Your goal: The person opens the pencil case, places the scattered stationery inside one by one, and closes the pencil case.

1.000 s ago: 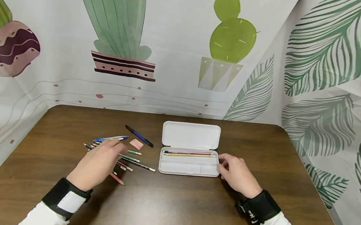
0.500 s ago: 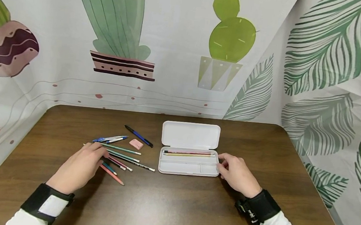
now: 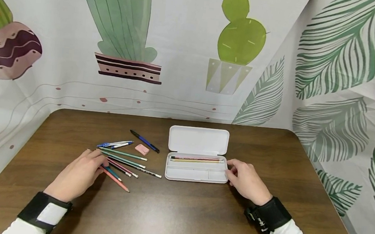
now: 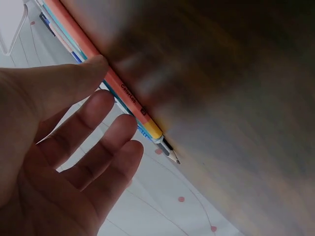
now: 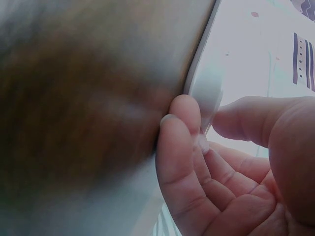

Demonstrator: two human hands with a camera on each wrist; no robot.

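Note:
My left hand (image 3: 78,170) is at the left ends of a fan of pencils on the table. In the left wrist view its thumb overlaps a salmon-pink pencil (image 4: 123,86), and the other fingers lie bent and spread beside the bundle, not closed round it. Among the fanned pencils are a green pencil (image 3: 124,154), a blue pencil (image 3: 114,174) and a black patterned pencil (image 3: 148,172). My right hand (image 3: 247,181) pinches the right edge of an open white pencil case (image 3: 187,174), thumb at the rim and fingers outside. A dark red pencil (image 3: 197,158) and a yellow pencil (image 3: 196,161) lie in its back compartment.
Behind the pencils lie blue and white pens (image 3: 115,144), a pink eraser (image 3: 141,149) and a dark blue pen (image 3: 144,141). The case's lid (image 3: 198,140) is folded back on the brown table (image 3: 171,213). A printed cloth (image 3: 186,56) hangs beyond the far edge.
My left hand has drawn back leftward and toward me from over the pencils, uncovering more of them; it has moved little in the last half second. The right hand stays at the case.

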